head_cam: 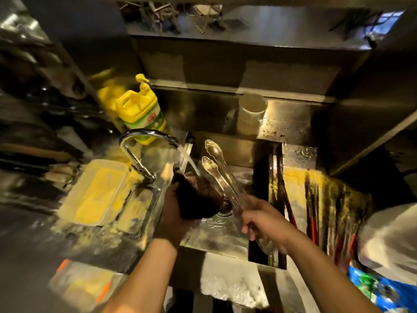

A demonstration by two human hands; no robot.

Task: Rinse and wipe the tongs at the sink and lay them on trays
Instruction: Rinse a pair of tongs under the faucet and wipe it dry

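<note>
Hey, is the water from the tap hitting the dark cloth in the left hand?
Touching. The head view shows the stream from the tap landing on the top of the dark cloth held by the left hand.

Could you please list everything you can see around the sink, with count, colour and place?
tongs: one pair, silver metal, over the sink, tips open toward the water stream
faucet: one, chrome, left of the sink, water running
dish soap bottle: one, yellow with pump, behind the faucet
scrubbing cloth: one, dark, under the stream
sink: one, steel, centre
container: one, clear with yellow contents, on the counter to the left
cup: one, pale, on the ledge behind the sink
striped towel: one, yellow and dark, to the right of the sink
left hand: holds the scrubbing cloth
right hand: grips the tongs' handle end
</note>
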